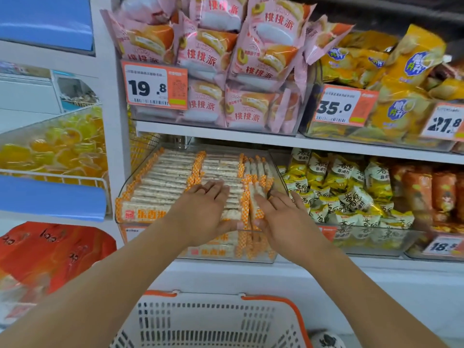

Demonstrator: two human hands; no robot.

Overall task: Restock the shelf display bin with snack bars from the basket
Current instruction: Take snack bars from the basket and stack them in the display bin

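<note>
A clear display bin [130,177] on the middle shelf holds rows of snack bars [163,182] in clear wrappers with orange-checked ends. My left hand [200,209] lies flat, palm down, on the middle row with its fingers spread. My right hand [278,217] presses against a row of bars standing on edge at the bin's right side [256,194]; its thumb meets the left thumb at the bin's front edge. A white basket with an orange rim [288,307] sits below, near the bottom of the view; its inside is not visible.
Above the bin, a shelf carries pink cake packs [251,59] and yellow snack bags [401,71] behind price tags. To the right of the bin lie yellow-white snack packets [351,197]. On the left stand a bin of yellow jelly cups [55,146] and red bags [50,252].
</note>
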